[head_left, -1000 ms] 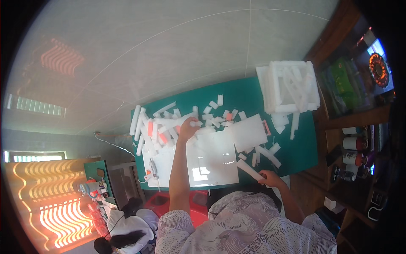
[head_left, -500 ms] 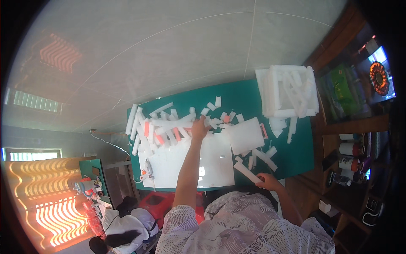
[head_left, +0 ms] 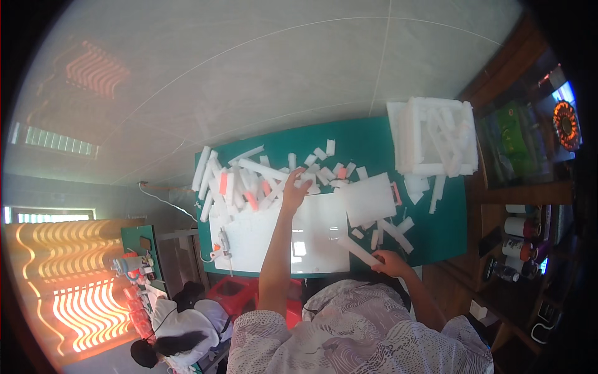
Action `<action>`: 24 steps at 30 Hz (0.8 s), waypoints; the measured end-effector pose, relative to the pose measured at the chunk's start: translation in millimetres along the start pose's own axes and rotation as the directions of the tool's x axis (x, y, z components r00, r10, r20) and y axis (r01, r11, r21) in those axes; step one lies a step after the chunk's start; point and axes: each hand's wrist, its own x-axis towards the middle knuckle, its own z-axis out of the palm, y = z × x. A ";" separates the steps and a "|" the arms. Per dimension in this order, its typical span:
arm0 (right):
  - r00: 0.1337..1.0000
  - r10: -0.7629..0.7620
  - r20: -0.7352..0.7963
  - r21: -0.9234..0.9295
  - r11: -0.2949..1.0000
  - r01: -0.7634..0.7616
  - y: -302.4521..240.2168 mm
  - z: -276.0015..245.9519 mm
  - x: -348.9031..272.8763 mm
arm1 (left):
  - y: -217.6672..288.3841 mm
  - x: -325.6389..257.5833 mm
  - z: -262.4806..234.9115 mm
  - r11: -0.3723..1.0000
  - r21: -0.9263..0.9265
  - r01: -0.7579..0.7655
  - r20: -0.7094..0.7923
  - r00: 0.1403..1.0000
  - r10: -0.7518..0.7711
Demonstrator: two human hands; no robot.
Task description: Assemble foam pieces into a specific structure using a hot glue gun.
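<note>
A white foam strip (head_left: 357,250) slants above the near edge of the tabletop (head_left: 439,240), right of its middle, one end clamped in the person's right hand (head_left: 392,264). The left hand (head_left: 295,192) reaches among small foam pieces (head_left: 331,148) mid-table; whether its fingers grip one cannot be told. A foam sheet (head_left: 372,199) lies to their right, a foam frame (head_left: 406,140) by the far right corner.

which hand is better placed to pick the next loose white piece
Likely the left hand: it is among the loose white pieces, though whether it grips one is unclear; the right hand holds a white strip.
</note>
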 end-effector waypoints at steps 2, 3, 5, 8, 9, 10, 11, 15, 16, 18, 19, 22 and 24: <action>0.999 -0.027 0.033 -0.039 0.999 0.029 -4.3 3.2 7.9 | 2.0 -8.8 -11.1 0.995 -0.103 0.004 0.057 0.998 0.002; 0.998 -0.043 0.049 -0.068 0.997 0.047 -7.2 4.3 11.9 | 6.8 -12.5 -14.9 0.995 -0.101 0.005 0.050 0.999 0.000; 0.997 -0.047 0.061 -0.075 0.996 0.052 -12.5 5.4 18.5 | 22.2 -21.7 -20.6 0.969 -0.208 0.136 0.141 0.984 -0.107; 0.995 -0.053 0.080 -0.069 0.996 0.059 -20.4 8.5 27.7 | 28.5 -32.5 -28.7 0.925 -0.326 0.194 0.193 0.972 -0.135; 0.995 -0.055 0.089 -0.055 0.997 0.060 -23.5 10.5 30.8 | 27.3 -35.7 -31.9 0.925 -0.326 0.194 0.191 0.972 -0.136; 0.994 -0.056 0.091 -0.055 0.997 0.061 -26.6 11.7 33.9 | 26.0 -39.1 -34.4 0.910 -0.361 0.206 0.202 0.969 -0.139; 0.992 -0.045 0.120 0.005 0.999 0.044 -29.4 13.0 37.0 | 24.5 -42.7 -37.4 0.893 -0.394 0.218 0.214 0.967 -0.141; 0.991 -0.069 0.118 0.069 0.996 0.061 -17.0 28.4 53.3 | 30.8 -59.3 -48.5 0.875 -0.438 0.206 0.240 0.965 -0.107; 0.988 -0.079 0.130 0.073 0.995 0.070 -15.1 33.0 58.7 | 32.1 -64.0 -52.4 0.844 -0.493 0.213 0.249 0.963 -0.097; 0.986 -0.087 0.143 0.007 0.996 0.086 -15.9 41.9 72.6 | 35.2 -74.5 -61.9 0.808 -0.547 0.218 0.257 0.963 -0.086; 0.984 -0.092 0.155 -0.059 0.993 0.102 -14.7 47.8 78.8 | 37.9 -79.7 -66.1 0.771 -0.581 0.260 0.280 0.954 -0.111; 0.979 -0.183 0.085 -0.210 0.958 0.197 -7.0 72.9 108.3 | 33.5 -93.2 -81.6 0.719 -0.619 0.316 0.324 0.937 -0.132; 0.969 -0.238 0.065 -0.284 0.927 0.246 -18.1 84.7 122.5 | 22.5 -101.5 -93.1 0.718 -0.621 0.315 0.332 0.935 -0.123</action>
